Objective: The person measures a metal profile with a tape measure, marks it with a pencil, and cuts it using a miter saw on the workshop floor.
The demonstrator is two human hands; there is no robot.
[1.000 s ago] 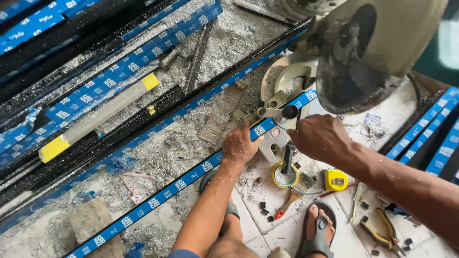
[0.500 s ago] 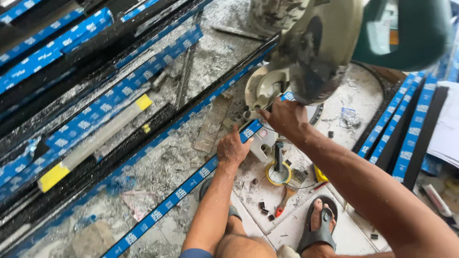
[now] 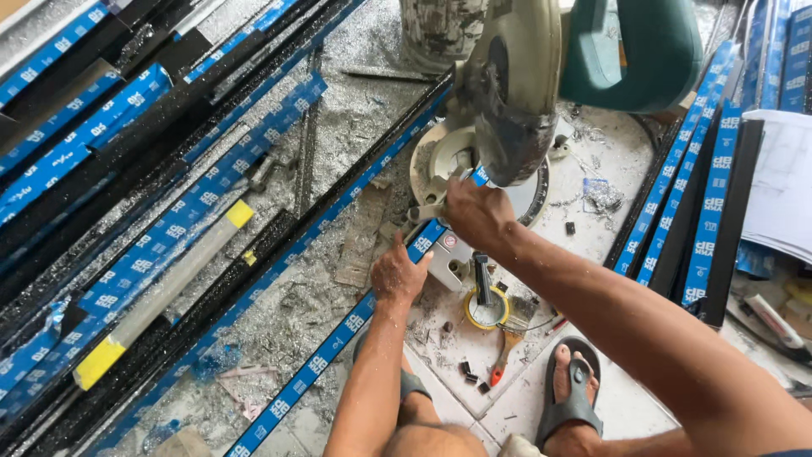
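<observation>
A long black metal profile with blue taped face (image 3: 321,362) runs from the lower left up to the round base (image 3: 433,161) of a chop saw. The saw's grey blade guard (image 3: 516,93) and green motor housing (image 3: 634,51) hang over it. My left hand (image 3: 397,275) presses down on the profile, fingers curled over its edge, just short of the base. My right hand (image 3: 474,211) grips the same profile right under the blade guard.
Stacks of blue-taped profiles lie at left (image 3: 101,161) and right (image 3: 702,211). A pale bar with yellow ends (image 3: 169,288) rests among metal shavings. A yellow tape measure (image 3: 486,309), orange-handled pliers (image 3: 501,366), a paper sheet (image 3: 787,186) and my sandalled foot (image 3: 575,398) are nearby.
My right hand has slid along the profile toward the saw and now sits under the blade guard. My left hand stays on the profile. The view has shifted right.
</observation>
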